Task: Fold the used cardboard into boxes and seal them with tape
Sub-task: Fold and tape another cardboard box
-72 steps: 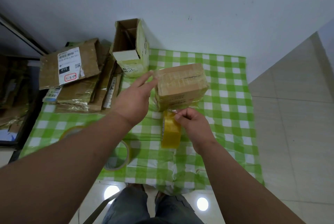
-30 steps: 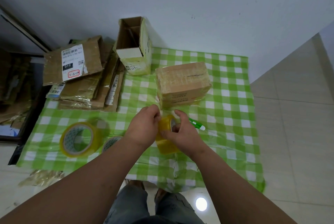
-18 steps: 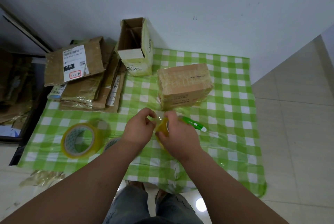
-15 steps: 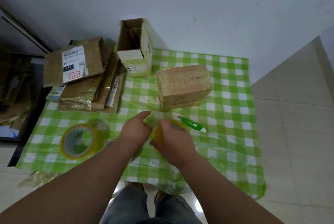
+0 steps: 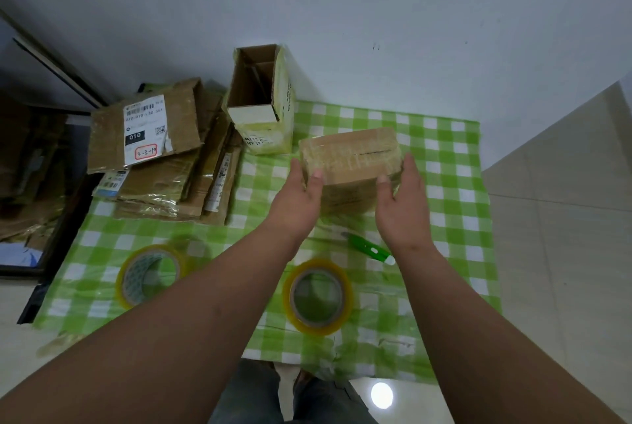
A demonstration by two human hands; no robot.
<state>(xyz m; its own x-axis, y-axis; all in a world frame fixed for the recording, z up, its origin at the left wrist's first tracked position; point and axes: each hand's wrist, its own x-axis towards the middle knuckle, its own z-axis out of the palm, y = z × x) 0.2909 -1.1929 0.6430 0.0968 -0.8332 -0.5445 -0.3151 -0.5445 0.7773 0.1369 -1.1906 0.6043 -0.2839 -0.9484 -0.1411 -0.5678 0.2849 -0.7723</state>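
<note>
Fingers (image 5: 408, 167) of both hands flank the taped box (image 5: 352, 158)

Your left hand (image 5: 297, 199) and right hand (image 5: 403, 208) flank the taped box (image 5: 349, 160), blocking its sides. Behind it, the open box (image 5: 261, 99) and the wall close the far-left approach. The green cutter (image 5: 369, 248) and two tape rolls (image 5: 318, 297) (image 5: 150, 275) lie near you; the flattened cardboard stack (image 5: 164, 164) fills the left edge. The cloth (image 5: 455, 218) right of the box is free.

Sealed box (image 5: 350, 158) mid-tablecloth (image 5: 444, 218), flanked by left hand (image 5: 297, 199) and right hand (image 5: 402, 208), thumbs on its near top edge. Two tape rolls (image 5: 319, 297) (image 5: 150, 273) near front edge; green cutter (image 5: 371, 249) between; flattened cardboard (image 5: 154, 164) at left edge.
</note>
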